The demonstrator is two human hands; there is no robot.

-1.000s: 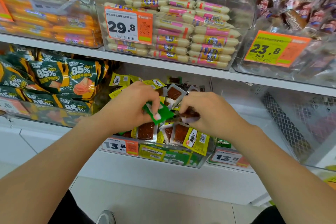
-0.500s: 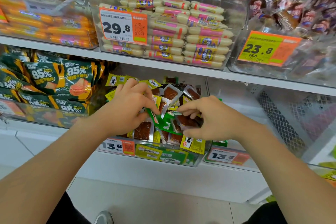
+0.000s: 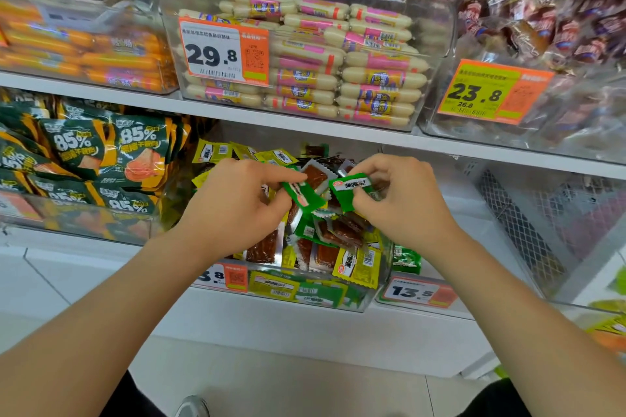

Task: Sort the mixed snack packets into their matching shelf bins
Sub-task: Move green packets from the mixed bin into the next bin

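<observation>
- Our left hand (image 3: 237,206) pinches a small green foil packet (image 3: 303,195) above the clear plastic mixed bin (image 3: 291,301)
- Our right hand (image 3: 403,203) pinches a white-labelled green packet (image 3: 350,188) just beside it
- The neighbouring bin of green packets (image 3: 418,305) lies low to the right, nearer our right hand

**Green packets in both hands at the lower shelf (image 3: 271,325)**

I see my left hand (image 3: 237,203) pinching a green packet (image 3: 303,195) between thumb and forefinger. My right hand (image 3: 403,200) grips a second green packet (image 3: 350,188) just beside it. Both hover over the clear bin (image 3: 367,296), heaped with yellow and green packets.
</observation>
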